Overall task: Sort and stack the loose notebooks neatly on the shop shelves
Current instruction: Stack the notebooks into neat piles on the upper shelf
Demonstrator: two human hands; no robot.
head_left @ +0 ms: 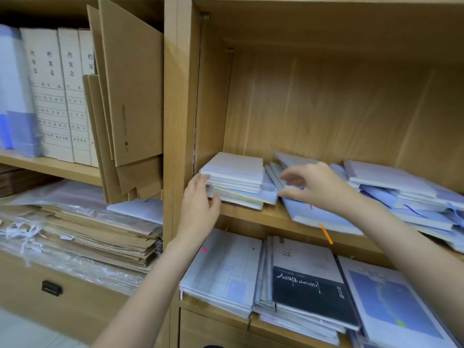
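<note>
Both arms reach up to the wooden shelf [253,217]. The left hand [198,204] is flat, its straight fingers pressing the left side of a small neat stack of notebooks [237,180]. The right hand [311,187] hovers just right of that stack, fingers spread and loosely bent, holding nothing. Under and beside it, loose notebooks [401,194] lie in a messy heap along the shelf.
</note>
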